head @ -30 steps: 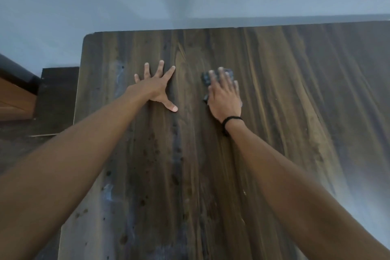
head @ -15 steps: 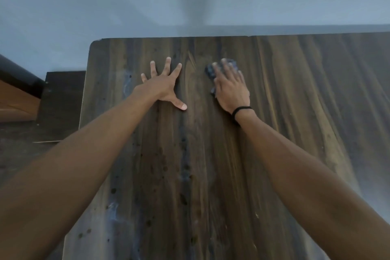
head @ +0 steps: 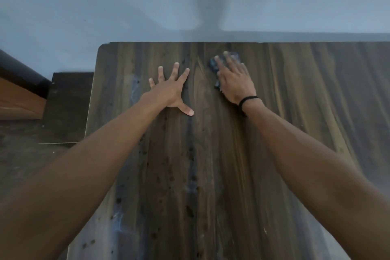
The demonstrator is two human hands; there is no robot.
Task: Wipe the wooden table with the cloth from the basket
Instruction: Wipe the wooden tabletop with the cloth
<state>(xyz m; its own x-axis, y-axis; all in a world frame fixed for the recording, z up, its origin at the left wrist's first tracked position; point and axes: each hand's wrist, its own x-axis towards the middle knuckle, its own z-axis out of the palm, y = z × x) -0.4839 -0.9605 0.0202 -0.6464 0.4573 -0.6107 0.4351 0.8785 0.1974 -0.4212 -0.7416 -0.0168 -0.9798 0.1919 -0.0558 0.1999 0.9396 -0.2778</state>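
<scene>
Cloth (head: 212,65) pinned flat under the right hand (head: 236,82), close to the table's (head: 295,112) far edge.

The right hand's fingers lie straight and slightly blurred over the dark cloth, pressing rather than gripping it. I take it for a wiping stroke along the table's far side, with only the cloth's edges peeking out. The left hand (head: 171,91) rests on the table just beside it, fingers splayed wide, palm down and holding nothing, likely a brace for the long reach. Dark spots (head: 191,150) run down the table's middle; stains or grain, I cannot tell.
</scene>
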